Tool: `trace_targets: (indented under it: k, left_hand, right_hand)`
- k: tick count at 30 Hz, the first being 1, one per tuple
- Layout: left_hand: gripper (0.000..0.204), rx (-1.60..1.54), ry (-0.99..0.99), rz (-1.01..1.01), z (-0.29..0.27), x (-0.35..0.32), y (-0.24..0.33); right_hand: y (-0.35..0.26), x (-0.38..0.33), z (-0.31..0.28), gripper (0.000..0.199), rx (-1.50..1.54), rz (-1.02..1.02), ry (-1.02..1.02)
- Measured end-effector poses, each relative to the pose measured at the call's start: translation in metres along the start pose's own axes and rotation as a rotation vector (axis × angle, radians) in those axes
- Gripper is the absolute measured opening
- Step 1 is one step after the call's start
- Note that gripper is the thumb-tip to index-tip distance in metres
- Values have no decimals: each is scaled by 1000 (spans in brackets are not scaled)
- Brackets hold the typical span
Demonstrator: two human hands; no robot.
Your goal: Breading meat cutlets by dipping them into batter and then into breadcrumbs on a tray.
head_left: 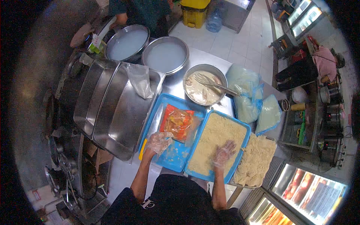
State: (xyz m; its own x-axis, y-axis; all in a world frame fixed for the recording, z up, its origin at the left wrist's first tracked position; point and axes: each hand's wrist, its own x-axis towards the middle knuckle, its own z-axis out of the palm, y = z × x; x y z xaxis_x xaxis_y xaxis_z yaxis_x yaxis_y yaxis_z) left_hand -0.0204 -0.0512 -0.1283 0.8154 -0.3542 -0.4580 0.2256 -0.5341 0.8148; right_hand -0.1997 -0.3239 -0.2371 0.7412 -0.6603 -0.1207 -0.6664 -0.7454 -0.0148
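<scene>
My right hand [224,153], in a clear plastic glove, lies with its fingers spread on pale breading crumbs [221,131] that fill a blue tray [190,156]. My left hand [159,142], also in a clear glove, is over a second blue tray [173,164], close to its left edge. Loose glove plastic blurs its fingers, so I cannot tell whether they hold anything. Beside it in that tray lies a clear plastic bag with an orange-red package [177,122]. Beyond the trays stands a round metal bowl [184,87] of creamy batter with pieces in it and a whisk [213,83].
Deep steel pans [123,108] stand at left, a crumpled plastic bag [139,80] on their rim. Two bowls of cloudy liquid [165,56] [127,44] are behind. Filled plastic bags [245,90] and another crumb tray [255,159] are at right. A person [140,15] stands across.
</scene>
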Motion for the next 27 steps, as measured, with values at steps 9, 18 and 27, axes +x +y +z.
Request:
trace_targets:
  k: [9, 18, 27]
  left_hand:
    - [26, 1007, -216, 439, 21, 123, 138]
    - [28, 892, 98, 288, 105, 245, 145]
    - [25, 1039, 40, 519, 105, 267, 103]
  right_hand:
    - [-8, 7, -16, 69, 55, -71, -104]
    - [-6, -12, -32, 65, 281, 122, -38]
    - [0, -25, -36, 64, 302, 176, 52]
